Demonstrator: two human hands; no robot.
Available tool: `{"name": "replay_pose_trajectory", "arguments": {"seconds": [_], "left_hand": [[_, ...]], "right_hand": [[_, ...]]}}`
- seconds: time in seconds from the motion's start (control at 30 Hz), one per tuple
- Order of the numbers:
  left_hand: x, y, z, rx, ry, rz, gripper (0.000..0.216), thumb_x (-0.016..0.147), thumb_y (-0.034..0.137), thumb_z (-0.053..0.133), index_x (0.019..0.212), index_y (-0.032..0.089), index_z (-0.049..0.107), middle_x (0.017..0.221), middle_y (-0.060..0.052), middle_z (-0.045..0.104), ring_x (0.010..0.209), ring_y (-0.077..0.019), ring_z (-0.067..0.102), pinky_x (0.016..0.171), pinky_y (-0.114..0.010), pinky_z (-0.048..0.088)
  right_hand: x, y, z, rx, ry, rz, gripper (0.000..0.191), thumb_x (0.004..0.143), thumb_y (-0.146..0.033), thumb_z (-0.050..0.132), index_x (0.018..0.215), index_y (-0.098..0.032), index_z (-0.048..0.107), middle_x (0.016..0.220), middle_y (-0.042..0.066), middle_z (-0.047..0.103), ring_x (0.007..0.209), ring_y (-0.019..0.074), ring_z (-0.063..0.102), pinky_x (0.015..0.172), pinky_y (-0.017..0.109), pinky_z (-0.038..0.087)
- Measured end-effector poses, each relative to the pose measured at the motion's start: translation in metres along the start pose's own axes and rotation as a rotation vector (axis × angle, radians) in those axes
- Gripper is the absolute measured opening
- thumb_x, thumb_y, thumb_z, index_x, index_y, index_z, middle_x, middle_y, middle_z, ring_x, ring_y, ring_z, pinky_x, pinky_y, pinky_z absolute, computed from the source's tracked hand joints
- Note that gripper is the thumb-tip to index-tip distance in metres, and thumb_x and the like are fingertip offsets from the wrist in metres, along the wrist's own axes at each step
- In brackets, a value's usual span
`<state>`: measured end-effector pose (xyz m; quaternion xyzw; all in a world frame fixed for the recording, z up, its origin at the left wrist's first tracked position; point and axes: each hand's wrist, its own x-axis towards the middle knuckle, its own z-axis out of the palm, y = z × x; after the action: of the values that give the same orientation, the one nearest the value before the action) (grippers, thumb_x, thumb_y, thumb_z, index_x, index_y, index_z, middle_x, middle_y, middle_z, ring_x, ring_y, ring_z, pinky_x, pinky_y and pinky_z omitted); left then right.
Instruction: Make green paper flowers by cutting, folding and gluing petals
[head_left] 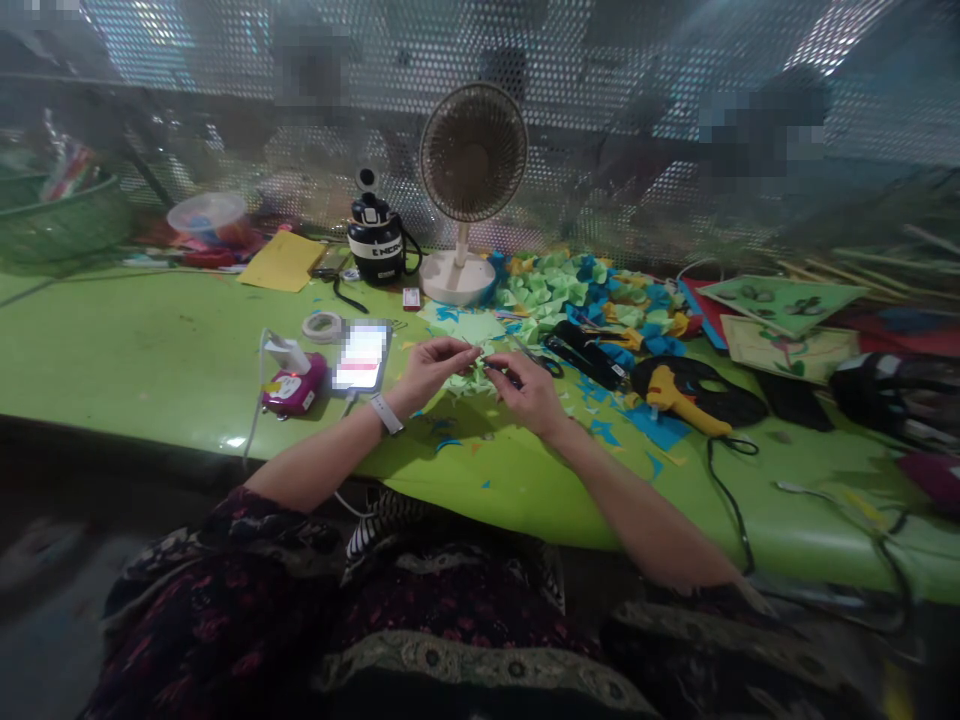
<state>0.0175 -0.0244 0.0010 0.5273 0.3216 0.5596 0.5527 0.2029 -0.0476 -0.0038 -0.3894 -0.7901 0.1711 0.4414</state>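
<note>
My left hand [437, 368], with a white watch strap at the wrist, is closed in a pinch. What its fingertips hold is too small to make out. Close beside it, my right hand [529, 393] is curled round a small dark tool [504, 374], mostly hidden by the fingers. The two sets of fingertips almost meet. Beneath them lie pale green paper scraps [466, 384] on the green table. Just beyond my right hand is a pair of scissors [546, 362] with dark handles, partly hidden.
A phone [361, 356], a tape roll [322, 327] and a purple plug adapter [295, 390] lie left. Behind stand a bottle [376, 245] and a fan [459, 278] beside piled paper flowers [562, 290]. A black stapler [589, 355] and a yellow glue gun [682, 400] lie right.
</note>
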Motion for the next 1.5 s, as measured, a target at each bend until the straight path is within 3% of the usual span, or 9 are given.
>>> {"name": "replay_pose_trajectory", "arguments": {"seconds": [0.23, 0.47, 0.73, 1.03, 1.23, 1.5], "left_hand": [[0.0008, 0.0003, -0.0009, -0.009, 0.000, -0.039, 0.036, 0.061, 0.045, 0.088, 0.078, 0.016, 0.075, 0.069, -0.002, 0.069, 0.057, -0.0085, 0.057, 0.059, -0.025, 0.048], [-0.0009, 0.0036, -0.0008, -0.021, -0.003, -0.015, 0.034, 0.059, 0.041, 0.090, 0.065, 0.016, 0.067, 0.063, 0.000, 0.067, 0.054, -0.0073, 0.055, 0.056, -0.023, 0.044], [-0.0020, 0.0054, 0.0008, -0.011, -0.017, -0.009, 0.033, 0.064, 0.045, 0.086, 0.075, 0.016, 0.073, 0.062, 0.000, 0.065, 0.056, -0.0090, 0.056, 0.058, -0.025, 0.046], [-0.0010, 0.0025, -0.0007, -0.036, -0.049, -0.055, 0.034, 0.062, 0.044, 0.088, 0.074, 0.015, 0.075, 0.066, -0.002, 0.068, 0.057, -0.0091, 0.056, 0.059, -0.026, 0.047], [-0.0011, 0.0030, -0.0015, -0.029, -0.034, -0.021, 0.033, 0.060, 0.042, 0.089, 0.067, 0.016, 0.071, 0.064, -0.001, 0.067, 0.054, -0.0079, 0.055, 0.055, -0.024, 0.044], [-0.0001, -0.0007, -0.0004, -0.041, -0.007, -0.022, 0.033, 0.061, 0.042, 0.089, 0.074, 0.016, 0.073, 0.063, 0.000, 0.066, 0.055, -0.0082, 0.057, 0.058, -0.025, 0.048]], "right_hand": [[0.0004, -0.0009, -0.0005, 0.023, -0.029, -0.003, 0.019, 0.096, -0.037, 0.054, 0.102, -0.023, 0.066, 0.095, 0.006, 0.069, 0.090, 0.0218, 0.066, 0.077, 0.035, 0.053], [-0.0008, -0.0029, 0.0000, -0.003, -0.039, 0.007, 0.020, 0.095, -0.036, 0.055, 0.104, -0.022, 0.066, 0.097, 0.008, 0.070, 0.088, 0.0216, 0.066, 0.078, 0.036, 0.053], [0.0002, 0.0002, 0.0002, 0.020, -0.029, 0.057, 0.022, 0.096, -0.040, 0.053, 0.106, -0.023, 0.065, 0.098, 0.008, 0.070, 0.093, 0.0234, 0.066, 0.077, 0.037, 0.053], [-0.0008, 0.0004, -0.0002, 0.064, -0.066, 0.037, 0.022, 0.096, -0.039, 0.052, 0.105, -0.023, 0.064, 0.097, 0.006, 0.068, 0.065, 0.0158, 0.062, 0.070, 0.035, 0.053], [-0.0005, -0.0062, 0.0000, 0.057, -0.058, 0.047, 0.021, 0.095, -0.038, 0.054, 0.104, -0.022, 0.063, 0.096, 0.007, 0.070, 0.090, 0.0223, 0.066, 0.075, 0.035, 0.053], [0.0001, -0.0025, 0.0003, 0.042, -0.036, 0.054, 0.019, 0.096, -0.037, 0.052, 0.104, -0.023, 0.062, 0.096, 0.007, 0.070, 0.093, 0.0228, 0.067, 0.077, 0.036, 0.053]]}}
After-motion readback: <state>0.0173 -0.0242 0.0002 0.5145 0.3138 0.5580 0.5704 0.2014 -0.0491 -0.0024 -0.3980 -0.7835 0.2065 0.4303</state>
